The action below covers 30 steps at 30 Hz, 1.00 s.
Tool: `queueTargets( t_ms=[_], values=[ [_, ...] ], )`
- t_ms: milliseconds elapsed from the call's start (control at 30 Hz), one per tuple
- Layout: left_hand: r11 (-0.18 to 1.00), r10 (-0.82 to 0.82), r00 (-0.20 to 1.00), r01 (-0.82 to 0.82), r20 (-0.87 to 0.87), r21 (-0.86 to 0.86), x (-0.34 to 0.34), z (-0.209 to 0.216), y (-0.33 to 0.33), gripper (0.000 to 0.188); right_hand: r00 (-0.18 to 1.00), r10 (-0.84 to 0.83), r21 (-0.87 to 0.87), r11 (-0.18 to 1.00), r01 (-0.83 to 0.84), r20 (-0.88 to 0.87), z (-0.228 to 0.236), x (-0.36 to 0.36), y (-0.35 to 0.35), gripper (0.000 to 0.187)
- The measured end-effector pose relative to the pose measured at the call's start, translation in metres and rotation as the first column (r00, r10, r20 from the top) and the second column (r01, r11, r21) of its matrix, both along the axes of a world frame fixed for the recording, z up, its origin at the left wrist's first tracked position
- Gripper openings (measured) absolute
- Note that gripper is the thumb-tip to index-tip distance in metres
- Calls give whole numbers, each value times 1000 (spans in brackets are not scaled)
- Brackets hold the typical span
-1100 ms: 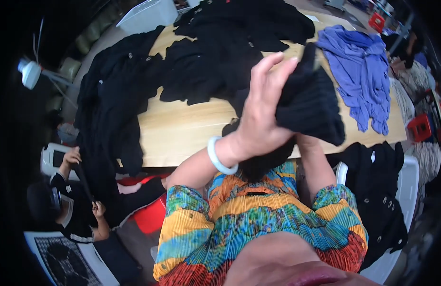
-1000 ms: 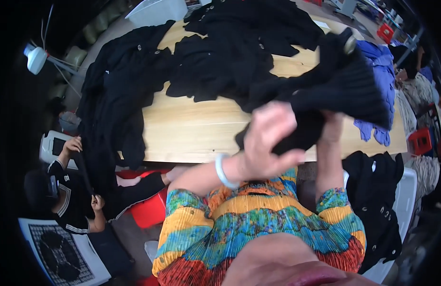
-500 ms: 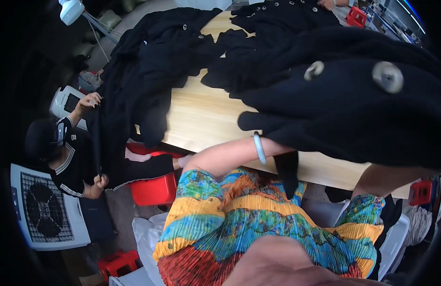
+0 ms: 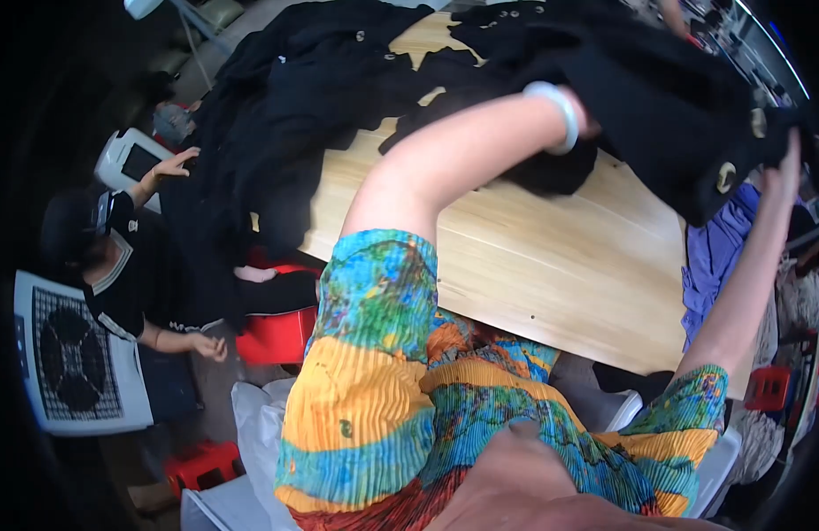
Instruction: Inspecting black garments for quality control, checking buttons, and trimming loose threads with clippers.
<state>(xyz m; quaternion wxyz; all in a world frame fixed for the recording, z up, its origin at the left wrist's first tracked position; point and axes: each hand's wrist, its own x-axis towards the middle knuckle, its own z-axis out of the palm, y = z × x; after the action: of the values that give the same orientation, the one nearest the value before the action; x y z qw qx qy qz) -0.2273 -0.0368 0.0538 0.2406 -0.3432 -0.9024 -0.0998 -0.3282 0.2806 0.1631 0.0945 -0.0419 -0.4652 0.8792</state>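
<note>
A black garment (image 4: 666, 115) with large pale ringed buttons is held up over the far right of the wooden table (image 4: 551, 265), smeared by motion. My left hand (image 4: 588, 115), below a pale bangle, reaches far across the table to its left side; its fingers are hidden in the cloth. At the right end, my right hand (image 4: 784, 168) is closed on the edge of the same garment, near its buttons. More black garments (image 4: 338, 97) lie spread over the table's far and left parts.
Purple cloth (image 4: 721, 239) hangs at the table's right edge. On the left, a co-worker (image 4: 108, 257) sits at the black garments with both hands raised. Red stools (image 4: 272, 339), a white fan unit (image 4: 77, 363) and a lamp arm (image 4: 201, 26) stand around the table.
Both my arms have stretched forward, carrying the black garment away from me toward the far right. More tabletop and the purple cloth now show. The co-worker's lower hand has let go of the cloth.
</note>
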Motion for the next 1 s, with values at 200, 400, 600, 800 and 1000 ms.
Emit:
queueTargets(
  t_ms=[200, 400, 600, 800, 1000],
  values=[
    [998, 25, 757, -52, 653, 22, 103, -34, -22, 32, 979, 34, 79, 996, -51, 202, -193, 19, 74, 33],
    [775, 413, 643, -620, 645, 122, 151, -62, -150, 26, 926, 375, 787, 585, -196, -48, -156, 137, -147, 28],
    [768, 539, 686, -639, 489, 50, 156, -46, -179, 27, 622, 740, 892, -68, 447, -255, -210, 127, -258, 50],
    [643, 736, 659, -752, 154, 142, 142, -24, -254, 18, 655, 731, 868, -184, 462, -194, -238, 89, -249, 50],
    [482, 873, 488, -853, -22, 198, 68, -10, -306, 20, 693, 703, 939, -109, 325, -158, -249, 77, -188, 45]
  ],
)
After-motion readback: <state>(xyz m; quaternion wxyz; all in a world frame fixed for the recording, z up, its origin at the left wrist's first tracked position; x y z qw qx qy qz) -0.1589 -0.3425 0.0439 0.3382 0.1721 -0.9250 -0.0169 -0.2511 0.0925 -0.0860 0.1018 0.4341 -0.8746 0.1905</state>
